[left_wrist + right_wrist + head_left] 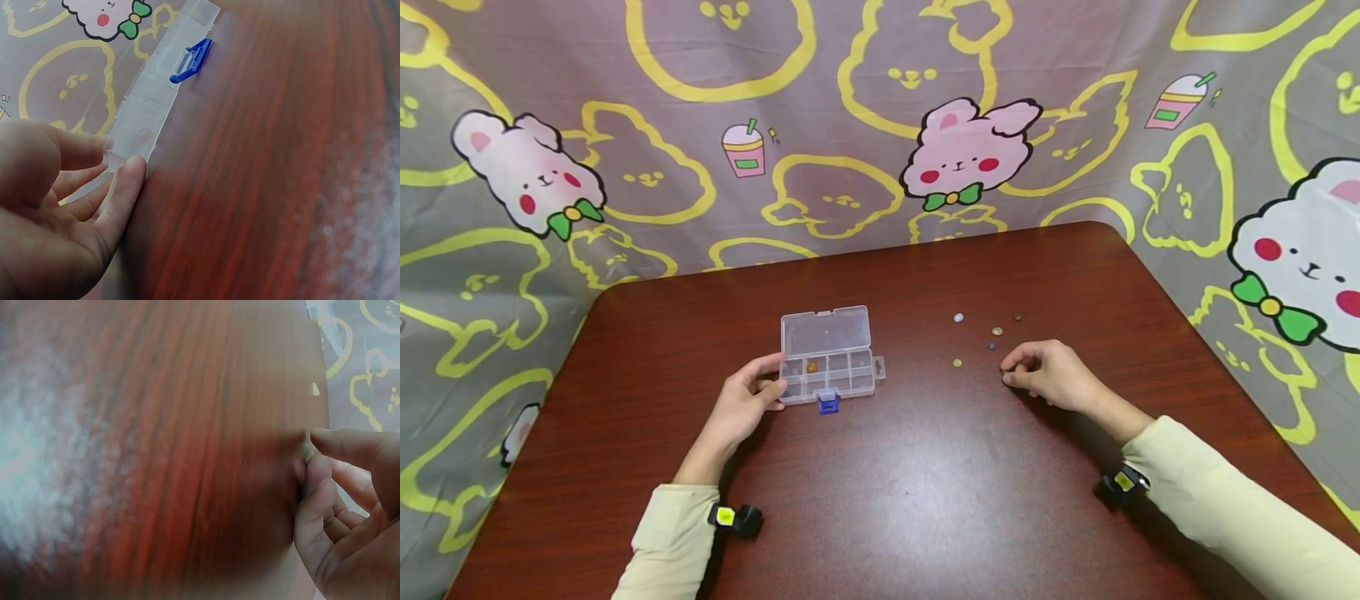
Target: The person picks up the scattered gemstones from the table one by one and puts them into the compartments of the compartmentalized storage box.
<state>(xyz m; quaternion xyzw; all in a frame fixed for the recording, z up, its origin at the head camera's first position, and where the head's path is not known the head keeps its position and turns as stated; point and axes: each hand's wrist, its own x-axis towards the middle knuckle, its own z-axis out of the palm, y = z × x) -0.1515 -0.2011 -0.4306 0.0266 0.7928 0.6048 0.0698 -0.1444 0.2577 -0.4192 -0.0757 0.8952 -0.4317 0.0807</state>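
Note:
A clear plastic compartment box (851,381) lies on the table with its lid (825,332) swung back and a blue latch (828,406) at its front. My left hand (747,402) grips the box's left end, thumb on the near side and fingers around the end, which the left wrist view also shows. An orange bead (811,367) sits in a back compartment. To the right, my right hand (1051,377) pinches a small dark piece (1004,372) between thumb and fingertips, low over the table; the fingers mostly hide it.
Several small round pieces lie beyond my right hand: a white one (958,317), a yellowish one (957,362), a pale one (997,332), a bluish one (991,346) and a dark one (1018,317). A patterned curtain (835,200) hangs behind the brown table (917,492).

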